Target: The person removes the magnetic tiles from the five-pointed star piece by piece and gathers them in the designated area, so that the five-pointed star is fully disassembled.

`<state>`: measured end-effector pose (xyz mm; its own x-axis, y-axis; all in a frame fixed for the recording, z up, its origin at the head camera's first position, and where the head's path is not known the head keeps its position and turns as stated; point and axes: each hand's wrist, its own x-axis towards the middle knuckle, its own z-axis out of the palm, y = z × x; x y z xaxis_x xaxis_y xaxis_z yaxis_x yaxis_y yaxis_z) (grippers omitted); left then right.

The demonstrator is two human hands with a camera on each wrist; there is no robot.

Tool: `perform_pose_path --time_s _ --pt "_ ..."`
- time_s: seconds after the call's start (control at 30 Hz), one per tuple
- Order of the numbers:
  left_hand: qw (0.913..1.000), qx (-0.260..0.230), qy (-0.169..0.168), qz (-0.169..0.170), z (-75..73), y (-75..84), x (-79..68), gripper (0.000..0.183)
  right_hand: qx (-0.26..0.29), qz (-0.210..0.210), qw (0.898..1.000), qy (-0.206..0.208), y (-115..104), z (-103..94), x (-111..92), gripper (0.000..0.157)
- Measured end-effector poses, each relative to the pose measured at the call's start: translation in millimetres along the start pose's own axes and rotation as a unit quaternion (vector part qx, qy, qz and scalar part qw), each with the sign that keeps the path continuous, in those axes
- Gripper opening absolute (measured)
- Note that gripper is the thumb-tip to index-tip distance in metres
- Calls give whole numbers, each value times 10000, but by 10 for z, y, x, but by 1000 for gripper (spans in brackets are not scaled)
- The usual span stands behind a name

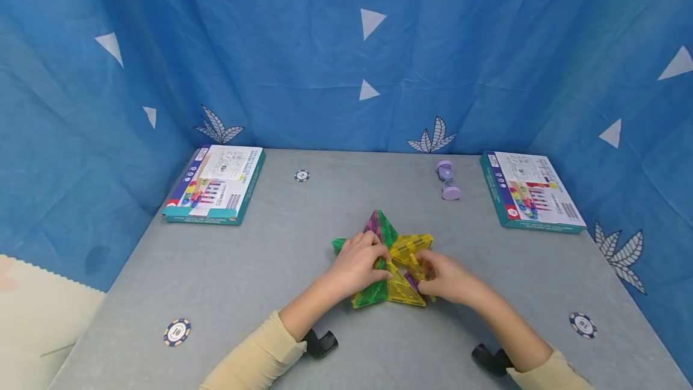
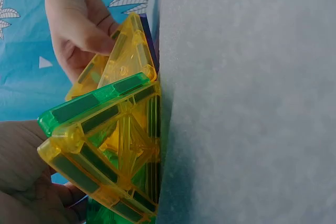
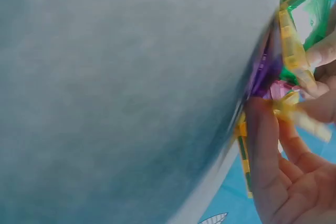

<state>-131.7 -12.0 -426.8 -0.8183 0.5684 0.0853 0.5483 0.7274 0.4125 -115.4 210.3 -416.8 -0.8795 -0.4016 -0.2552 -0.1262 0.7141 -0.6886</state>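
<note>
A star-shaped build of see-through magnetic tiles (image 1: 400, 290), in green, yellow, purple and pink, lies mid-table. On its left side, my left hand (image 1: 357, 263) grips the raised green and yellow tiles, its thumb on the near side. At the build's right, my right hand (image 1: 446, 278) pinches a yellow triangle tile (image 1: 415, 266) between thumb and fingers; that tile is blurred in the right wrist view. Low beside those fingers is a purple tile (image 3: 265, 72). From the left wrist view, a yellow point with triangle faces (image 2: 115, 156) stands closest, and the left fingers are partly hidden behind it.
Flat boxes stand at the back left (image 1: 213, 185) and back right (image 1: 533, 191). A purple hourglass (image 1: 448, 180) lies near the right box. Poker chips lie at the back (image 1: 302, 176), front left (image 1: 177, 332) and right (image 1: 583, 325). A blue curtain (image 1: 335, 47) hangs behind the table.
</note>
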Motion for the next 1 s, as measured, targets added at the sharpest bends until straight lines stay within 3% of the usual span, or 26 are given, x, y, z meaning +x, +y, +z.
perform_pose_path --time_s 0.13,0.3,0.47,0.63,0.77,1.0 --pt "10000 -36 -48 3 -11 3 2 27 27 -141 9999 67 76 -31 -42 18" --pt "9999 -69 -115 -1 -14 7 6 27 382 -69 9990 228 166 -179 -162 10" --pt "9999 -90 -106 -14 -2 -4 7 26 292 395 9946 918 245 -514 -229 25" --pt "9999 -86 -100 -31 -4 0 2 26 1 645 9876 1432 455 -902 -96 34" --pt "9999 -48 -79 -62 -18 2 1 26 -48 678 9899 1242 706 -1123 142 37" --pt "10000 -1 -58 -32 -16 16 -8 26 289 1165 9924 253 989 -1330 473 46"
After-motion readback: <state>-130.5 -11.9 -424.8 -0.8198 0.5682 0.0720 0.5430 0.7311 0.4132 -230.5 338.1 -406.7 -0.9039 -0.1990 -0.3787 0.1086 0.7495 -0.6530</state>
